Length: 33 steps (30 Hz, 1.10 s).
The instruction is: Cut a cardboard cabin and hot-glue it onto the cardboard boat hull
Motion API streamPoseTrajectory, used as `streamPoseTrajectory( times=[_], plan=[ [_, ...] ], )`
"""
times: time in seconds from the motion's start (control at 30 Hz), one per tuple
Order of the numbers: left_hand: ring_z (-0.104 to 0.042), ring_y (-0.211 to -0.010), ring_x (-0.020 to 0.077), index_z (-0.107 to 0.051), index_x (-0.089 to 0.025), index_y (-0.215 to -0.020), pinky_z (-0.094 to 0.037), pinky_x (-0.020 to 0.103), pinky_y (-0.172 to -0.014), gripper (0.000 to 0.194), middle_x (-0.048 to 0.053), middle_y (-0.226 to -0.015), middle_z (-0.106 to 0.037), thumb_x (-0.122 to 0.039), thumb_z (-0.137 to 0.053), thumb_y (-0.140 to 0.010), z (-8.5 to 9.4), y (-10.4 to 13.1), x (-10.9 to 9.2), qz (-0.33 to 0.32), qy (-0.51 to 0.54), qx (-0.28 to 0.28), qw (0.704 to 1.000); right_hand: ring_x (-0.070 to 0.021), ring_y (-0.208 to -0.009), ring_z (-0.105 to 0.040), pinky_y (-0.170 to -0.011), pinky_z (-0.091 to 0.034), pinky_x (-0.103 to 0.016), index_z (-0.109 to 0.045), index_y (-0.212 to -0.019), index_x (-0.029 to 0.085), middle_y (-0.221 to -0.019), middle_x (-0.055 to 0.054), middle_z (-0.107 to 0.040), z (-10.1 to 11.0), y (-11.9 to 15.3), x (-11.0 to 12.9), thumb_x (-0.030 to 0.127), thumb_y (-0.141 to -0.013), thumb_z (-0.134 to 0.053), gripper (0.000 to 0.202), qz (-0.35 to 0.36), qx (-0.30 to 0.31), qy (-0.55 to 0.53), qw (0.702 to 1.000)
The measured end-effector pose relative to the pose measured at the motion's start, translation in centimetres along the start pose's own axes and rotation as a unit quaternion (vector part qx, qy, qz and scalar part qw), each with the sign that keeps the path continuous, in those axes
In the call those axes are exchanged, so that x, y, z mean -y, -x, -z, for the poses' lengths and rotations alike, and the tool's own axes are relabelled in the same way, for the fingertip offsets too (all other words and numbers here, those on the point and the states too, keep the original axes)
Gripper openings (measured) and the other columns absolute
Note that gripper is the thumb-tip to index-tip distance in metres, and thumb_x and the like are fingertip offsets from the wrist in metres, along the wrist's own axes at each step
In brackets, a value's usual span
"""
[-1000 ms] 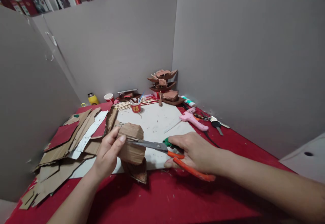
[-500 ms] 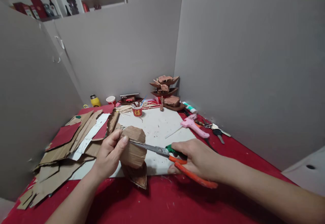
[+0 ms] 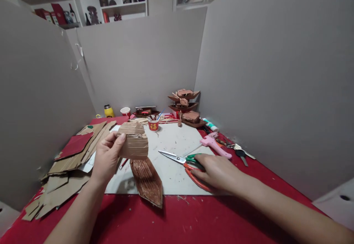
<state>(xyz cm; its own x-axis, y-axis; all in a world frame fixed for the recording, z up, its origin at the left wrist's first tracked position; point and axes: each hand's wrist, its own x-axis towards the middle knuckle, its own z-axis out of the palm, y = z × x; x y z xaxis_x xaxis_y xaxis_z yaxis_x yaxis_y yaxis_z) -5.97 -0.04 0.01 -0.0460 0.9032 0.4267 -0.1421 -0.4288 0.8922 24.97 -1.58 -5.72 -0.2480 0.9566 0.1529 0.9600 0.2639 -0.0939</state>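
Observation:
Between thumb and fingers, my left hand [image 3: 109, 153] pinches a piece of corrugated cardboard [image 3: 134, 146] that has a torn line across it. It is held up over the white board [image 3: 177, 177]. Below it lies a brown boat-shaped cardboard hull [image 3: 148, 183], its near tip over the board's front edge and its far end hidden by the cardboard. My right hand [image 3: 214, 170] grips scissors [image 3: 181, 159] with green and orange handles. Their blades look closed and point left, apart from the cardboard.
Stacked cardboard sheets [image 3: 72, 162] lie at the left. A pink glue gun [image 3: 217, 146] and keys [image 3: 240, 151] are at the right. Behind the board stand a red paper cup [image 3: 153, 124], thin wooden sticks [image 3: 141, 120], brown model boats [image 3: 184, 102] and a yellow bottle [image 3: 108, 111].
The scissors have come away from the cardboard to the right and now lie low over the board. My left hand has moved left with the cardboard, uncovering more of the hull.

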Motion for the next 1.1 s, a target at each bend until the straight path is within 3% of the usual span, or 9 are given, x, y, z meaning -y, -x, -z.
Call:
streamPoseTrajectory(
  times=[0.1, 0.17, 0.23, 0.33, 0.5, 0.6, 0.9, 1.1],
  plan=[
    [-0.057, -0.072, 0.0095, -0.068, -0.017, -0.078, -0.046, 0.016, -0.067, 0.017, -0.002, -0.077, -0.067, -0.033, -0.073, -0.081, -0.4, 0.3, 0.3, 0.015, 0.002, 0.021, 1.000, -0.0310, -0.093, -0.066, -0.076, -0.047, -0.038, -0.068, -0.096, 0.014, -0.100, -0.018, -0.070, 1.4, 0.0, 1.1, 0.038, -0.089, -0.055, 0.028, 0.027, -0.054, -0.021, 0.998],
    [-0.060, -0.078, 0.0117, -0.071, -0.018, -0.089, -0.048, 0.018, -0.072, 0.017, 0.000, -0.084, -0.070, -0.032, -0.073, -0.081, -0.7, 0.6, 0.4, 0.028, -0.002, 0.042, 0.999, -0.0234, -0.095, -0.065, -0.081, -0.049, -0.033, -0.064, -0.108, 0.018, -0.104, -0.012, -0.070, 2.8, 0.0, 2.5, 0.034, -0.092, -0.053, 0.025, 0.076, -0.112, -0.083, 0.987],
    [-0.062, -0.082, 0.0132, -0.071, -0.018, -0.097, -0.049, 0.020, -0.075, 0.020, 0.001, -0.088, -0.071, -0.032, -0.073, -0.082, -1.1, 0.9, 0.3, 0.034, -0.007, 0.063, 0.997, -0.0186, -0.080, -0.065, -0.072, -0.051, -0.030, -0.064, -0.105, 0.019, -0.090, -0.007, -0.071, 4.1, -0.2, 4.4, 0.031, -0.093, -0.054, 0.020, 0.184, -0.231, -0.251, 0.922],
    [-0.062, -0.080, 0.0134, -0.071, -0.019, -0.094, -0.049, 0.020, -0.074, 0.017, 0.001, -0.086, -0.071, -0.031, -0.071, -0.083, -1.9, 1.5, 0.2, 0.027, -0.014, 0.088, 0.996, -0.0158, -0.070, -0.063, -0.062, -0.049, -0.026, -0.066, -0.101, 0.018, -0.079, -0.004, -0.069, 5.2, -0.9, 7.1, 0.026, -0.090, -0.060, 0.015, 0.203, -0.279, -0.344, 0.873],
    [-0.064, -0.080, 0.0162, -0.071, -0.019, -0.096, -0.052, 0.026, -0.076, 0.016, 0.004, -0.088, -0.072, -0.031, -0.066, -0.087, -2.8, 2.3, 0.7, -0.010, -0.023, 0.121, 0.992, -0.0146, -0.064, -0.059, -0.057, -0.045, -0.025, -0.066, -0.084, 0.018, -0.073, -0.001, -0.067, 4.9, -2.7, 9.4, 0.021, -0.084, -0.064, 0.003, 0.185, -0.238, -0.372, 0.878],
    [-0.064, -0.081, 0.0178, -0.070, -0.018, -0.099, -0.052, 0.028, -0.077, 0.019, 0.006, -0.092, -0.072, -0.031, -0.064, -0.088, -2.9, 2.4, 1.2, -0.026, -0.032, 0.114, 0.993, -0.0132, -0.059, -0.055, -0.054, -0.042, -0.023, -0.061, -0.077, 0.019, -0.066, 0.001, -0.061, 4.3, -3.6, 9.8, 0.021, -0.084, -0.063, 0.007, 0.180, -0.236, -0.379, 0.877],
    [-0.062, -0.079, 0.0178, -0.065, -0.018, -0.099, -0.051, 0.027, -0.074, 0.019, 0.005, -0.090, -0.068, -0.031, -0.053, -0.094, -2.7, 2.8, 1.4, -0.062, -0.109, 0.107, 0.986, -0.0141, -0.059, -0.051, -0.058, -0.040, -0.026, -0.057, -0.074, 0.020, -0.065, 0.000, -0.059, 3.9, -4.1, 10.1, 0.026, -0.089, -0.057, 0.016, 0.186, -0.232, -0.363, 0.883],
    [-0.060, -0.068, 0.0148, -0.060, -0.018, -0.088, -0.046, 0.023, -0.063, 0.014, 0.002, -0.076, -0.065, -0.024, -0.049, -0.095, -2.5, 2.9, 1.7, -0.170, -0.283, 0.093, 0.939, -0.0141, -0.057, -0.043, -0.057, -0.034, -0.027, -0.050, -0.067, 0.021, -0.063, 0.001, -0.052, 3.7, -4.3, 9.9, 0.027, -0.086, -0.056, 0.020, 0.211, -0.199, -0.373, 0.881]
  ],
)
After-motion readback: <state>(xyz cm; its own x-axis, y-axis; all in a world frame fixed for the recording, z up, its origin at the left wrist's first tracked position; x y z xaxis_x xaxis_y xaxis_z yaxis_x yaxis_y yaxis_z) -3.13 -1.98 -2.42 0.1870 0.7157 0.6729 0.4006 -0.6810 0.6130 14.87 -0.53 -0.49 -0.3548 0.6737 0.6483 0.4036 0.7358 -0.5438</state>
